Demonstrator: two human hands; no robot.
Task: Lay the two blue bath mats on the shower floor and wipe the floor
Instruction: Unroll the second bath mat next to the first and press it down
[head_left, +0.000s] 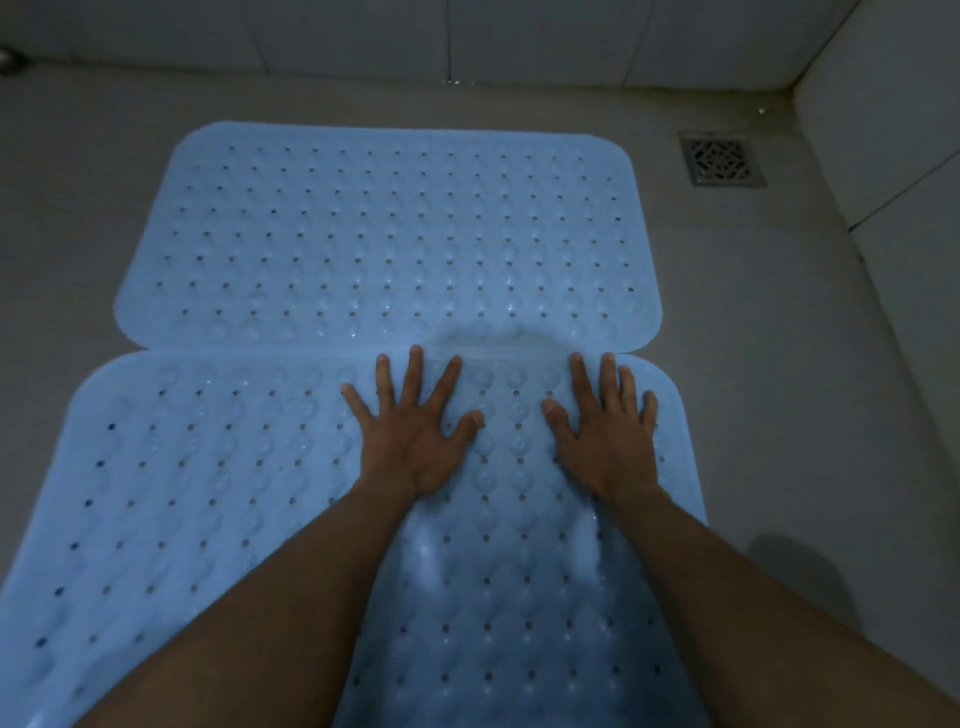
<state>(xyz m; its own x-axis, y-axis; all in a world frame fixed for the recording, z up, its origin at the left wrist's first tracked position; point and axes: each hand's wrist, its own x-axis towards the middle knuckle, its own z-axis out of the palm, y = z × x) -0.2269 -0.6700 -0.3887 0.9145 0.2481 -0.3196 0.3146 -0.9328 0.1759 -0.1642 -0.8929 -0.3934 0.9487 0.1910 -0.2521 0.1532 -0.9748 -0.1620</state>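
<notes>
Two light blue bath mats with rows of holes and bumps lie on the grey shower floor (753, 322). The far mat (384, 234) lies flat toward the back wall. The near mat (197, 493) lies in front of it, and their long edges meet, with a small raised bulge at the seam between my hands. My left hand (415, 431) rests flat on the near mat near its far edge, fingers spread. My right hand (608, 431) presses flat beside it, fingers apart. Neither hand holds anything.
A square metal drain grate (722, 158) sits in the floor at the back right corner. Tiled walls (519, 36) close the back and the right side. A small metal fitting (10, 60) shows at the far left edge. Bare floor surrounds the mats.
</notes>
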